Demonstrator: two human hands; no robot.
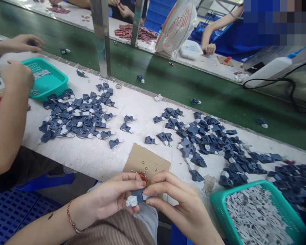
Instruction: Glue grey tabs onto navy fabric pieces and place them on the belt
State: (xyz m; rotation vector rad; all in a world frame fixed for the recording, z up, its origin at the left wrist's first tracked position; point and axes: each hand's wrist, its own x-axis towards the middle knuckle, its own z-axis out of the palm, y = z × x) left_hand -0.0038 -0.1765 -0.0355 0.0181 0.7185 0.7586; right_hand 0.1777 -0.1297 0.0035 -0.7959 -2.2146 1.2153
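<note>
Near the bottom centre, my left hand (114,195) has its fingers closed around a small dark blue and light grey part (137,198). From the other side, my right hand (175,197) pinches the same part between thumb and fingers. Just above it, beside my left thumb, a round red object (143,177) partly shows. Behind my hands a piece of brown cardboard (145,158) lies on the white table (132,102), with several small metal bits on it. Heaps of dark blue parts (199,132) with grey ends spread to the right, and another heap (79,114) lies to the left.
A green basket of grey pieces (266,189) stands at the lower right, and another green basket (38,80) at the left, by a co-worker's hands (20,61). Beyond the table runs a green belt (163,78) with scattered parts, a metal post (100,37) and a fan (177,27).
</note>
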